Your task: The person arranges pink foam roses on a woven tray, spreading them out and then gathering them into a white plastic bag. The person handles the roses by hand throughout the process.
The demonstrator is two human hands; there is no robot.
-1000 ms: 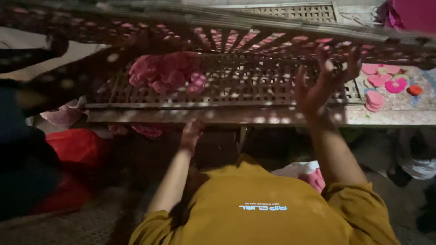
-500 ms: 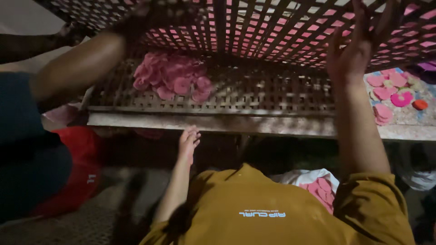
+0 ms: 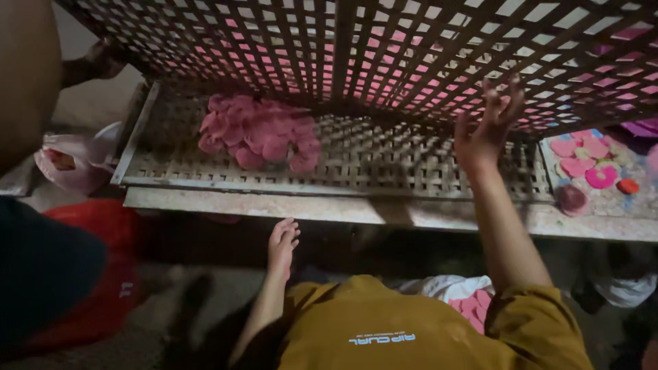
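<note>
A large dark wooden lattice frame (image 3: 356, 48) is tilted up over a woven bamboo tray (image 3: 411, 161). On that tray lies a pile of flat pink pieces (image 3: 257, 133). My right hand (image 3: 488, 130) is raised with fingers spread, its tips against the lattice's lower edge. My left hand (image 3: 283, 241) hangs open below the pale ledge (image 3: 384, 212), holding nothing. Another person's arm (image 3: 27, 75) reaches in from the left, and their hand (image 3: 96, 62) grips the lattice's left corner.
To the right a speckled board (image 3: 603, 202) carries pink heart shapes (image 3: 593, 161) and an orange piece (image 3: 627, 186). A pink bag (image 3: 68, 161) and a red bag (image 3: 103, 274) sit at the left. More pink pieces (image 3: 473, 301) lie by my yellow shirt.
The lattice frame has swung up off the bamboo tray toward the camera. My right hand rose with it. The other person's arm lifted the left side. My left hand stayed low.
</note>
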